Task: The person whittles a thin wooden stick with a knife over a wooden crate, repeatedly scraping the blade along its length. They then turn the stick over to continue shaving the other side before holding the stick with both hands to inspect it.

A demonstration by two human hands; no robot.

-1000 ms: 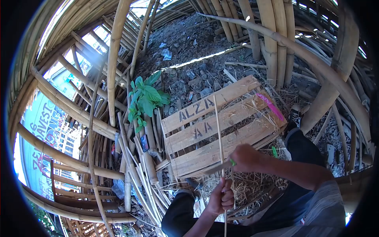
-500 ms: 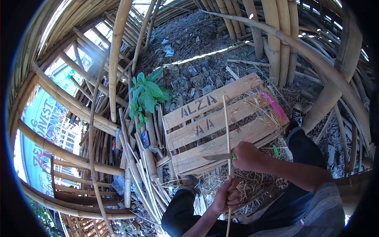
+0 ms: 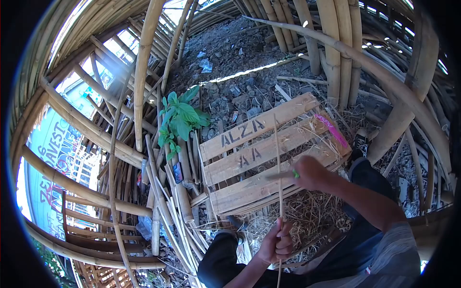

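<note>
My left hand (image 3: pixel 275 241) is closed around a long thin bamboo strip (image 3: pixel 281 204), which points up and away from me over the crate. In my right hand (image 3: pixel 312 174) is a knife (image 3: pixel 280 176) with a bit of green showing at its handle. The blade is smeared by motion and crosses the strip, well above my left hand; whether its edge touches cannot be told. Beneath both lies a wooden slatted crate (image 3: pixel 261 162) with dark stencilled letters and a pink mark on its right end.
Thin shavings (image 3: pixel 312 225) cover the ground between my legs. Split strips and bamboo poles (image 3: pixel 180 201) lie to the left, by a leafy green plant (image 3: pixel 180 117). Thick bamboo posts (image 3: pixel 336 53) stand behind the crate, and rubble (image 3: pixel 230 53) spreads beyond it.
My right hand and the knife have moved upward along the strip, away from my left hand, and slightly right. My left hand has stayed almost in place.
</note>
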